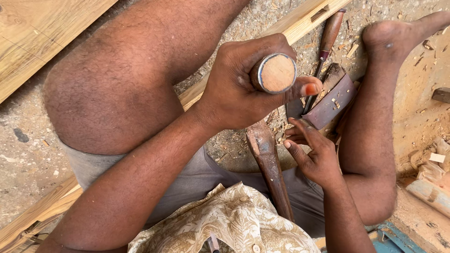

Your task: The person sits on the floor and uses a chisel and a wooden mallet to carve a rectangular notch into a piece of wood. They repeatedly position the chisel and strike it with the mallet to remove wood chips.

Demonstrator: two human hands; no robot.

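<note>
My left hand (239, 89) is shut around a round wooden tool handle (275, 73), held upright so its flat end faces the camera; the blade below is hidden. My right hand (315, 157) is lower right, fingers spread, with the fingertips touching the near end of a dark brown wooden block (333, 99). It holds nothing. A long worn wooden handle (271, 164) lies between my legs, its upper end hidden under my left hand. A chisel with a brown handle (329, 35) lies beyond the block.
A pale wooden beam (300, 21) with a cut slot runs diagonally under my left knee (108, 98). My right leg and foot (389, 42) bend round the block. Wood chips cover the sandy floor. Planks (33, 33) lie top left, offcuts (431, 173) at right.
</note>
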